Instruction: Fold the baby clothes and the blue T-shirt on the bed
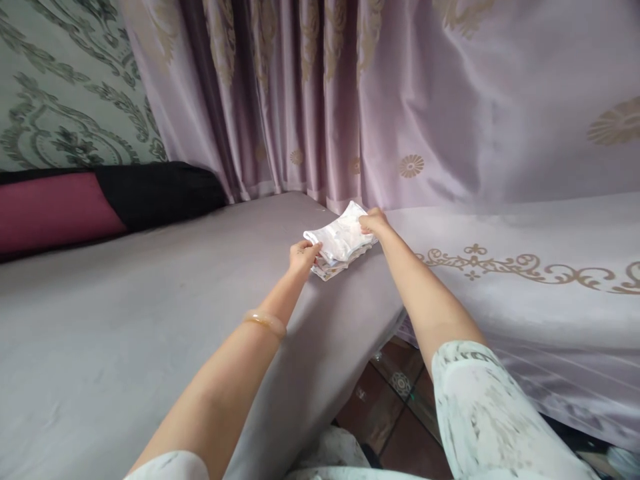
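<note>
In the head view, the left grip [303, 255] and right grip [374, 221] are pinching opposite ends of a folded white fabric piece [340, 235], which is lying over a stack of folded patterned cloths [329, 272]. Below the right grip, the grey-sheeted bed [150, 327] is dropping off toward brown floor tiles [407, 433]; it is stretching broadly left of the left grip. Lilac satin curtains [285, 100] are hanging behind both grips, a pink-and-black bolster [160, 197] farther left.

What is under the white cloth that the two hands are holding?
Under the white cloth, edges of a patterned fabric stack show, lying on the grey sheet. The stack's middle is covered and cannot be seen.
</note>
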The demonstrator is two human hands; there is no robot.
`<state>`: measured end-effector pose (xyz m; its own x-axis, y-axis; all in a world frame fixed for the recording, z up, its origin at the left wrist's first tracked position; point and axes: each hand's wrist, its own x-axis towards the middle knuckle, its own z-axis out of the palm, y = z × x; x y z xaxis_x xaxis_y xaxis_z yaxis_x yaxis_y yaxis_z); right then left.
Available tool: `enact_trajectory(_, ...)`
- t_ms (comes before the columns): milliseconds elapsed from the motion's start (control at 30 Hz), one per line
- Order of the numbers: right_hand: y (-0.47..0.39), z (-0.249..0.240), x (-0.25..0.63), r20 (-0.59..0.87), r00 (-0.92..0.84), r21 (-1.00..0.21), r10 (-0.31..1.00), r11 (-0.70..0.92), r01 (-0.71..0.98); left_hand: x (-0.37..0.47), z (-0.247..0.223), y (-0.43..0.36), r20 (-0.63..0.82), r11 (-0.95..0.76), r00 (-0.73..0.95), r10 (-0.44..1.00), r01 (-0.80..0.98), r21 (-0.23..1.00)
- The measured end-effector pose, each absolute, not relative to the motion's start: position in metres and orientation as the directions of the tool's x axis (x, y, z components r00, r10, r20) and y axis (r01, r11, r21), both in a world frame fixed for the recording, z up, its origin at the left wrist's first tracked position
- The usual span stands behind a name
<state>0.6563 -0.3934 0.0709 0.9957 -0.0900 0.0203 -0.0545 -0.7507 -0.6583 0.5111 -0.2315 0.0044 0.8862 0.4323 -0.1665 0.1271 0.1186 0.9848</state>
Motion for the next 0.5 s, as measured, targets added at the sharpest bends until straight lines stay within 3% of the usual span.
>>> enact_trajectory(300,-0.392,0.053,0.661,0.026,1.0,-0.505,-0.007,-0.863,0.007,0.519,-0.015,-0.233,-0.218,0.098,0.85,0.479,0.195,0.976)
enact_trajectory(500,-0.387,0.044,0.659,0.061,0.997,-0.492,-0.036,-0.871,-0.002,0.519,-0.024,-0.233,-0.222,0.074,0.856,0.468,0.212,0.974)
